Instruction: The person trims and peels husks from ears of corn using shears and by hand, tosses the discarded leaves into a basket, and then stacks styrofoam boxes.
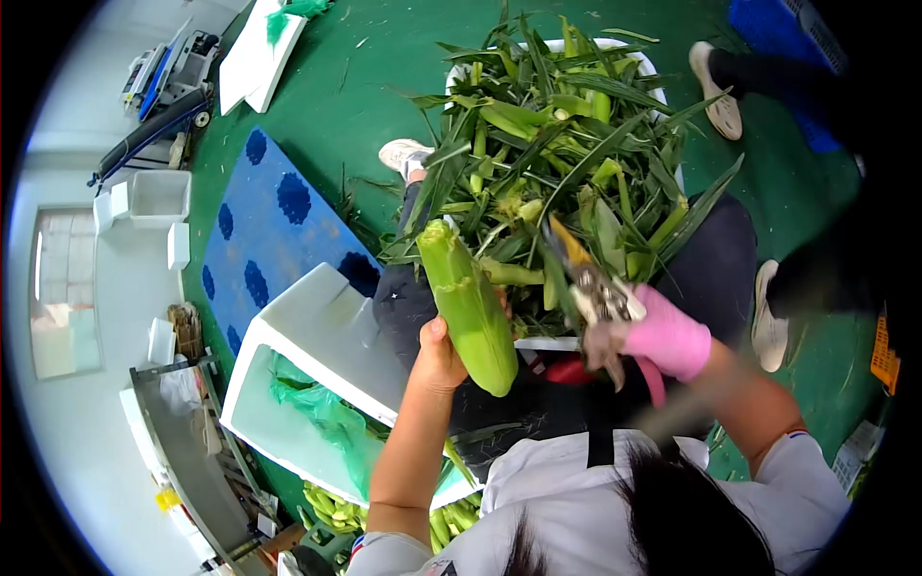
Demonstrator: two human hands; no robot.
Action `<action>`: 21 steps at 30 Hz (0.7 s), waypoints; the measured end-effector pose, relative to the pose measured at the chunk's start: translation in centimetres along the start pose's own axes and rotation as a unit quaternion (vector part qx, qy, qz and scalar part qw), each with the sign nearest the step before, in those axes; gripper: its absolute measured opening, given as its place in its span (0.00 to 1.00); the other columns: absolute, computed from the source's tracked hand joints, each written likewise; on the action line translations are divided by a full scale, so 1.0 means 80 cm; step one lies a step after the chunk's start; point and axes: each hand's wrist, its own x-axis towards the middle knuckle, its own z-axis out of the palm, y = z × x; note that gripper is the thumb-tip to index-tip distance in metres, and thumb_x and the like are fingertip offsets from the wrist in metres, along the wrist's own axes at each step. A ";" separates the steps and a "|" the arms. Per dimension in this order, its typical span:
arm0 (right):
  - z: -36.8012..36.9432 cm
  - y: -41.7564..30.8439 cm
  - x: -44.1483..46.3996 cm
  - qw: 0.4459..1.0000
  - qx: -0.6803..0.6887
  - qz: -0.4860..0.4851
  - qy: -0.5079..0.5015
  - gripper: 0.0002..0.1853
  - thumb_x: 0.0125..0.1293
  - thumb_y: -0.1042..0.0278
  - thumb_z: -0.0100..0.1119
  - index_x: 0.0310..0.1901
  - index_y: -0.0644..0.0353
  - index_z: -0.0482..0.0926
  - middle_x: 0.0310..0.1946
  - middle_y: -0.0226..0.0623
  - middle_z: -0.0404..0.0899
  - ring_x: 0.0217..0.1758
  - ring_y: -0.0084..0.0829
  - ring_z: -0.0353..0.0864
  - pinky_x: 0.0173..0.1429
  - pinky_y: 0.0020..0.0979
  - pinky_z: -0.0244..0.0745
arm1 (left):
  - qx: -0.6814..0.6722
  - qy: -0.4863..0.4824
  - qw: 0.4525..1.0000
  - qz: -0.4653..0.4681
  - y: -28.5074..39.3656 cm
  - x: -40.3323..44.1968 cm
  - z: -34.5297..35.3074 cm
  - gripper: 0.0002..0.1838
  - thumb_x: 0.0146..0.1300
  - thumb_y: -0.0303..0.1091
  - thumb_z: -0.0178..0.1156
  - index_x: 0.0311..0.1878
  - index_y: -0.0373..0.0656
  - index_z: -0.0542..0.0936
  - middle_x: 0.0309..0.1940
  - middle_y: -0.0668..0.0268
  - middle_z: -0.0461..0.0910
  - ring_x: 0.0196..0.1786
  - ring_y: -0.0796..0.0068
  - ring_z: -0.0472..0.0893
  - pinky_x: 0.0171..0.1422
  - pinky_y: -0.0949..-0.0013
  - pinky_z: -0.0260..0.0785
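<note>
My left hand, bare, is wrapped round a green corn cob in its husk, which stands tilted with its cut end up. Pink covers my right hand, where a glove is worn and the fingers are closed on a pair of pruning shears. The shears' blades point up and left, over the heap of leaves and stalks. Just beyond both hands, a white tub is heaped with corn leaves and husk pieces.
At the left, a white foam box holds a green plastic bag. Below it lie several husked cobs. A blue spotted board lies on the green floor. Another person's shoes and dark legs are at the right.
</note>
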 end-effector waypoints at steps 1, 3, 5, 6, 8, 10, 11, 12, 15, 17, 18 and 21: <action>0.008 0.012 -0.003 0.998 0.046 0.008 -0.045 0.19 0.60 0.65 0.68 0.49 0.64 0.75 0.33 0.33 0.81 0.32 0.24 0.81 0.40 0.26 0.77 | 0.005 0.000 1.000 0.008 0.001 -0.001 -0.001 0.53 0.45 0.67 0.69 0.71 0.47 0.66 0.54 0.54 0.74 0.59 0.56 0.76 0.55 0.52 0.78; 0.013 0.041 -0.006 0.995 0.036 0.031 -0.089 0.23 0.61 0.65 0.68 0.55 0.58 0.72 0.42 0.31 0.80 0.43 0.23 0.80 0.50 0.27 0.75 | 0.013 -0.007 1.000 0.018 -0.001 0.004 -0.001 0.53 0.45 0.67 0.70 0.70 0.44 0.65 0.55 0.55 0.74 0.58 0.56 0.77 0.56 0.52 0.78; 0.024 0.046 0.003 0.995 -0.068 0.016 -0.067 0.24 0.59 0.55 0.71 0.52 0.57 0.73 0.41 0.31 0.80 0.44 0.23 0.79 0.51 0.28 0.74 | 0.134 0.037 0.988 0.063 -0.006 0.002 0.007 0.55 0.48 0.69 0.69 0.71 0.40 0.65 0.58 0.57 0.75 0.59 0.62 0.77 0.59 0.57 0.75; 0.030 0.040 0.011 0.991 -0.129 0.008 -0.043 0.26 0.58 0.52 0.73 0.51 0.57 0.74 0.40 0.33 0.80 0.44 0.24 0.79 0.50 0.30 0.75 | 0.194 0.057 0.976 0.085 -0.008 0.002 0.011 0.55 0.50 0.71 0.69 0.71 0.38 0.65 0.59 0.58 0.75 0.59 0.65 0.78 0.61 0.59 0.74; 0.030 0.036 0.034 0.962 -0.269 -0.024 0.051 0.29 0.56 0.48 0.73 0.50 0.59 0.75 0.35 0.33 0.80 0.39 0.25 0.81 0.46 0.28 0.77 | 0.204 0.012 0.976 0.077 -0.013 0.004 0.008 0.54 0.50 0.71 0.69 0.68 0.36 0.67 0.56 0.60 0.78 0.59 0.68 0.78 0.62 0.63 0.73; 0.030 0.027 0.033 0.993 0.113 0.019 0.023 0.24 0.59 0.53 0.71 0.47 0.62 0.75 0.27 0.30 0.77 0.27 0.25 0.79 0.36 0.26 0.77 | 0.124 -0.023 0.992 0.029 -0.013 0.000 0.003 0.53 0.50 0.70 0.69 0.67 0.35 0.69 0.54 0.60 0.79 0.58 0.68 0.78 0.62 0.65 0.72; 0.022 0.024 0.033 0.993 0.109 -0.004 0.037 0.21 0.60 0.57 0.69 0.47 0.62 0.75 0.27 0.30 0.77 0.27 0.24 0.79 0.35 0.27 0.77 | 0.091 -0.058 0.994 0.005 -0.011 -0.003 0.003 0.52 0.50 0.69 0.70 0.65 0.34 0.71 0.53 0.61 0.79 0.57 0.69 0.79 0.64 0.67 0.69; 0.016 0.016 0.032 0.993 0.105 -0.024 0.050 0.18 0.62 0.61 0.67 0.47 0.62 0.75 0.28 0.31 0.77 0.27 0.24 0.78 0.34 0.27 0.77 | 0.147 -0.040 0.987 0.043 -0.010 -0.004 0.001 0.51 0.50 0.69 0.70 0.65 0.34 0.72 0.53 0.60 0.79 0.57 0.69 0.79 0.64 0.67 0.68; 0.021 -0.009 0.006 0.985 0.136 -0.073 0.075 0.18 0.58 0.70 0.62 0.50 0.63 0.75 0.30 0.32 0.78 0.29 0.24 0.79 0.35 0.25 0.77 | 0.312 0.000 0.939 0.145 -0.005 -0.008 0.011 0.50 0.51 0.68 0.70 0.61 0.30 0.74 0.53 0.58 0.79 0.57 0.66 0.78 0.65 0.66 0.66; 0.016 -0.025 -0.007 0.993 -0.008 -0.084 0.078 0.17 0.58 0.69 0.62 0.49 0.62 0.76 0.32 0.31 0.79 0.30 0.22 0.78 0.35 0.25 0.75 | 0.435 -0.028 0.873 0.219 0.006 0.003 0.012 0.45 0.50 0.64 0.70 0.56 0.29 0.78 0.50 0.53 0.80 0.54 0.59 0.80 0.62 0.62 0.69; 0.018 -0.030 -0.012 0.988 -0.082 -0.095 0.085 0.16 0.58 0.68 0.63 0.47 0.62 0.76 0.33 0.30 0.79 0.30 0.21 0.77 0.35 0.25 0.74 | 0.482 -0.042 0.839 0.249 0.014 0.006 0.023 0.43 0.50 0.63 0.70 0.55 0.29 0.79 0.49 0.52 0.81 0.53 0.56 0.81 0.61 0.60 0.70; 0.031 -0.043 -0.018 0.985 -0.092 -0.127 0.069 0.14 0.60 0.69 0.63 0.46 0.61 0.77 0.30 0.27 0.76 0.30 0.18 0.74 0.34 0.24 0.72 | 0.528 -0.099 0.799 0.270 0.024 0.015 0.035 0.42 0.48 0.62 0.70 0.53 0.30 0.80 0.47 0.50 0.82 0.50 0.52 0.82 0.59 0.59 0.72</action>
